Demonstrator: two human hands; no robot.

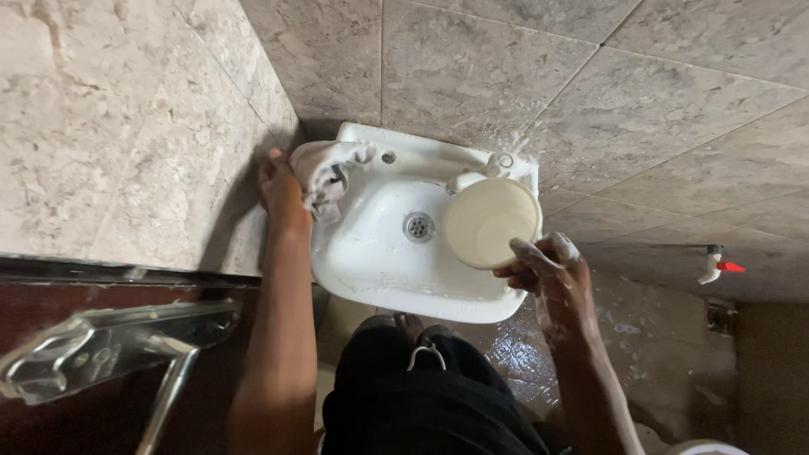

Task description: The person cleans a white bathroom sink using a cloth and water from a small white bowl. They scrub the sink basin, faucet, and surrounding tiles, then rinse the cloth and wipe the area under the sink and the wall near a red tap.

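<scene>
Gripping tight, the left hand [280,187] is pressing a crumpled grey cloth [324,173] onto the left rim of the small white ceramic wall basin [371,270]. The soapy right hand [548,274] is pinching the rim of a round cream plastic bowl [489,222], tilting it over the basin beneath the white tap [480,171]. Slick suds are risking a slip: that bowl could drop onto the wet tiled floor [522,354].

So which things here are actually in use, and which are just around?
In use:
left hand pressing a cloth on the sink rim
right hand holding a cream bowl over the basin

Just around:
wall tap with red handle
metal door handle
</scene>
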